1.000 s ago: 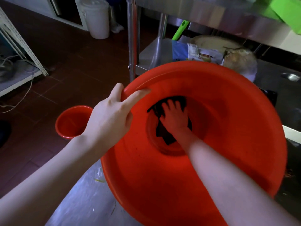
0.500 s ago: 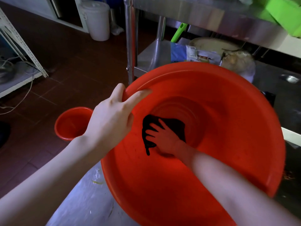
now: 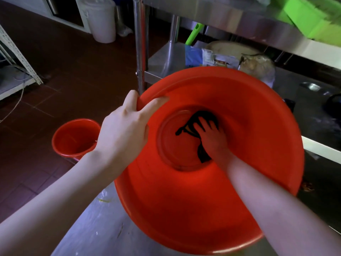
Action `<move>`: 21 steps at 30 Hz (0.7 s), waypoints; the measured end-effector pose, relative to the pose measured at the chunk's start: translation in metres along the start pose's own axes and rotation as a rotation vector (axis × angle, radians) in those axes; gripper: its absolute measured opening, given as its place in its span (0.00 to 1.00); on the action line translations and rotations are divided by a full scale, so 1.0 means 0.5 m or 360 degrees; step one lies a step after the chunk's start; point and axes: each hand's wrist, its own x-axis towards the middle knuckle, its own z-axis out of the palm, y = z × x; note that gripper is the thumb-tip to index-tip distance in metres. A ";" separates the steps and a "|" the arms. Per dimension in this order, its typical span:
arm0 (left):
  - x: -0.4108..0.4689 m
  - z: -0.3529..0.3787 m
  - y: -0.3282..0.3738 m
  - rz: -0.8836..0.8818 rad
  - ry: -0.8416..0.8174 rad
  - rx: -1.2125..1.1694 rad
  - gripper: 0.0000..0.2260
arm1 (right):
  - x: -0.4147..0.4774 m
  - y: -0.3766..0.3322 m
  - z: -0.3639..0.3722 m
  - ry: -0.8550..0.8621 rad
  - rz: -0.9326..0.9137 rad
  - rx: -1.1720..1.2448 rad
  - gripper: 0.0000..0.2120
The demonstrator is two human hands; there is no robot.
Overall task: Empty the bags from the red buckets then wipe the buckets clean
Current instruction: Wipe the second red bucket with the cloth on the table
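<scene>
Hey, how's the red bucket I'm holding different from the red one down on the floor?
The held bucket is tilted toward the camera, its rim gripped by the left hand; the floor bucket stands upright on the tiled floor, untouched. The held bucket has the right hand pressing a dark cloth against its bottom; the floor bucket has neither in it. Both are red, round and open-topped.

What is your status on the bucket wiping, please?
Left hand grips big red bucket rim. Right hand presses dark cloth on its bottom. Nothing blocking.

Large red bucket (image 3: pixel 184 209) tilted, dark cloth (image 3: pixel 204 115) at its bottom; smaller red bucket (image 3: pixel 73 139) upright on floor (image 3: pixel 60 74).
</scene>
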 end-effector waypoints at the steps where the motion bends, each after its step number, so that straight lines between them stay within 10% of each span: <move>1: -0.002 0.001 0.003 -0.0002 0.0007 -0.0002 0.32 | -0.012 0.010 0.001 -0.0023 -0.0020 -0.0045 0.27; 10: -0.011 0.000 0.019 0.0013 0.0070 -0.0002 0.30 | -0.111 -0.040 0.024 -0.0502 0.0112 0.0122 0.23; 17: -0.023 -0.002 0.023 0.0127 0.0105 -0.0009 0.31 | -0.108 -0.217 0.045 -0.0546 -0.0635 0.0212 0.17; 21: -0.027 -0.003 0.036 0.0121 0.0120 -0.0022 0.32 | -0.070 -0.267 0.036 -0.0489 -0.0379 0.0641 0.17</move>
